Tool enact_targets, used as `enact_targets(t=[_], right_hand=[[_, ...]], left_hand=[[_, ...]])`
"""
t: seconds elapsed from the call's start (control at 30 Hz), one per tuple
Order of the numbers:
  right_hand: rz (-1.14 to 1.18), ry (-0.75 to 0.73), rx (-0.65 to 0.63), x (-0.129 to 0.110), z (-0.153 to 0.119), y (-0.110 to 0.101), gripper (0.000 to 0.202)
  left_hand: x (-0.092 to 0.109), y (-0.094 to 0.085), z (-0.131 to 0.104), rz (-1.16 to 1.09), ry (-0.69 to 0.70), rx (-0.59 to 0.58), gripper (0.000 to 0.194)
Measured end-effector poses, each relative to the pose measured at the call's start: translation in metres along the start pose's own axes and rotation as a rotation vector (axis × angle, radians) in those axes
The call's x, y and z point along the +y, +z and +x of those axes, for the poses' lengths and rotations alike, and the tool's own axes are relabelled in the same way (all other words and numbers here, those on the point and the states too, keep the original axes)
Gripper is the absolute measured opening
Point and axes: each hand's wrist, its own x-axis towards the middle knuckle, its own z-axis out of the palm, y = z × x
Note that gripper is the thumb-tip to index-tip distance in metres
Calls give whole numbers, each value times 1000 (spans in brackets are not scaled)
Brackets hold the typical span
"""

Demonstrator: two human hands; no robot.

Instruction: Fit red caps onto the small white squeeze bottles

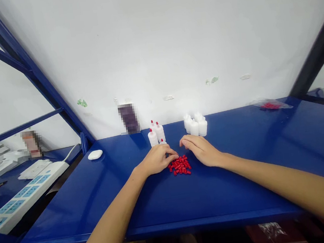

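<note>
A pile of small red caps (181, 167) lies on the blue table between my hands. My left hand (158, 159) reaches to the pile's upper left edge, thumb and fingertips pinched together at the caps; whether a cap is between them I cannot make out. To the right of the pile, my right hand (201, 150) is closed with its fingers curled down, and what it holds, if anything, is hidden. Behind my left hand stand several white bottles with red caps (153, 137). Several white bottles without red caps (202, 126) stand behind my right hand.
The blue table (166, 207) runs along a white wall. A white rounded case (95, 155) lies at left, and a blurred dark object (129, 118) leans on the wall. A plastic bag with red pieces (270, 105) lies at back right. A power strip (29, 193) is at far left.
</note>
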Motion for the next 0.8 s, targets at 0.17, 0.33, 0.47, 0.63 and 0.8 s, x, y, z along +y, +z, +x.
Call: enact_targets(t=[0.17,0.33,0.47,0.63,0.8], right_hand=[[3,13,-4,0,0,0,34],[5,21,-8,0,0,0,34],[13,40,-15,0,1,0,31],[-8,52,-22,-1,1,0,31],[-21,44,-21,-1,0,1,33]], left_hand=[[-4,-10,-3,-100,-51,-56,24],[-10,-18,-5,-172,-21,-134,20],[-12,-16,-4,-184,-7,-129,18],[-12,-15,-3,-183,-21,-123,16],[-11,-16,-4,-138,-41,-102,15]])
